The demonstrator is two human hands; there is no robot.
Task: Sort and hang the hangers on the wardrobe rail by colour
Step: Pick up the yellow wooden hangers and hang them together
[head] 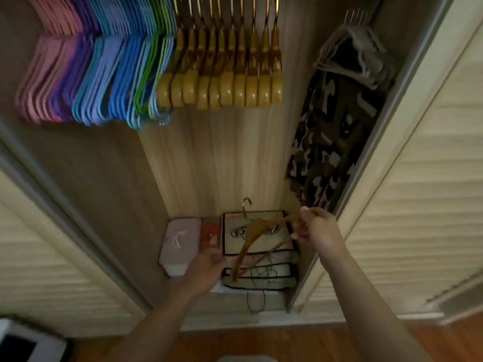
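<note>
Pinched at one shoulder tip by the right hand (pixel 315 228), a wooden hanger (pixel 257 240) hung low in the wardrobe above a stack of fabric storage bags (pixel 257 276), its gold hook (pixel 245 205) pointing up. Beside its lower arm the left hand (pixel 206 267) reached in with curled fingers; whether it touched was unclear. Probably it was destined for the wooden hangers on the rail (pixel 222 92), right of the coloured plastic hangers (pixel 91 79).

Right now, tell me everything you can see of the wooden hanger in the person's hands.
The wooden hanger looks like honey-brown varnished wood with a gold metal hook pointing up. It is held low in the wardrobe, tilted, above a stack of folded storage bags. The right hand pinches one arm's end; the left hand is at the other end, its grip unclear through blur.
</note>
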